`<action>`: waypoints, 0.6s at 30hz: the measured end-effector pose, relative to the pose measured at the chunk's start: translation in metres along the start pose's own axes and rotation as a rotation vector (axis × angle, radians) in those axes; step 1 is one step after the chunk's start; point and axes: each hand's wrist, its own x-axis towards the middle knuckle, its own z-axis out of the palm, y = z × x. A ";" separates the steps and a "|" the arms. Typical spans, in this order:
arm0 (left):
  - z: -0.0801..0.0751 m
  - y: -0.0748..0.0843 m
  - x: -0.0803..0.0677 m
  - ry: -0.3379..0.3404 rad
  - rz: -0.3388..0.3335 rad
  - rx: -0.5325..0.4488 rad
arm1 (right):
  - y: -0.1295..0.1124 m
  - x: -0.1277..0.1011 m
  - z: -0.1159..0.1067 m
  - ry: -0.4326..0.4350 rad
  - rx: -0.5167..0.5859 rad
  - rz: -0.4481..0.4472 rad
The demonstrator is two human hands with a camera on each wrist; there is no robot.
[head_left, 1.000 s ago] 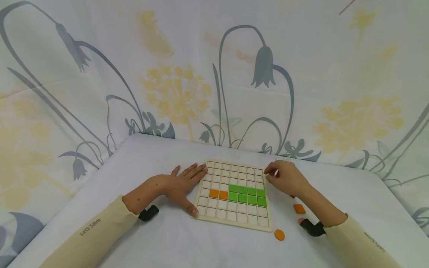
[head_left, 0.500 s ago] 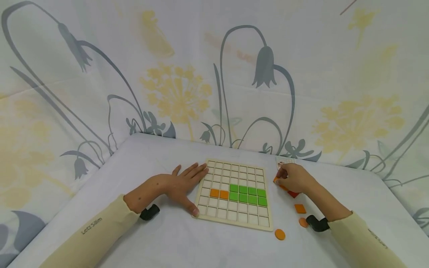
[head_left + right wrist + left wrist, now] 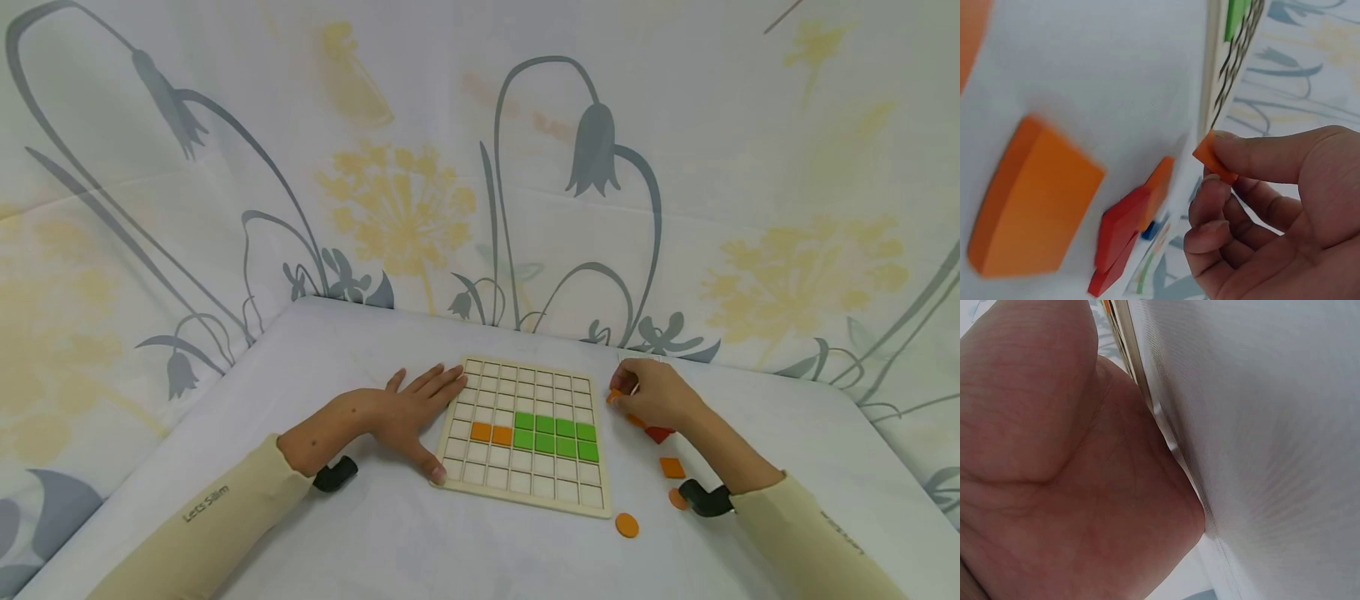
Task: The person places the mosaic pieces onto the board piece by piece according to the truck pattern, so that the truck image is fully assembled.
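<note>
While the white cloth-covered table point(image 3: 375, 533) carries everything, the square pale wooden grid board point(image 3: 525, 493) lies at its middle, with a block of green square tiles point(image 3: 555, 437) filling two rows on the right and two orange square tiles point(image 3: 491, 433) just left of them. The left hand point(image 3: 408, 412) lies flat, fingers straight and spread, pressing against the board's left edge; the left wrist view shows only palm and the board's rim. The right hand point(image 3: 656, 396) hovers just off the board's right edge, thumb and forefinger pinching a small orange square tile point(image 3: 1213, 156). Near that hand lie a red piece point(image 3: 1116, 247), more loose orange pieces point(image 3: 671, 467) and an orange round disc point(image 3: 626, 525). To seat the pinched tile cleanly, I judge it should be held level, squared to an empty cell, and lowered straight while the flat hand steadies the board.
</note>
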 end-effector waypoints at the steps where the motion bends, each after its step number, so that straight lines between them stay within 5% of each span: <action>1: 0.000 0.000 0.000 0.000 -0.001 0.000 | -0.003 0.000 0.001 0.008 0.012 -0.008; 9: 0.000 0.000 0.000 -0.003 0.000 -0.004 | -0.044 0.003 0.014 0.055 0.078 -0.109; 18: 0.000 0.000 -0.001 -0.003 0.010 -0.009 | -0.092 0.007 0.032 -0.008 0.179 -0.228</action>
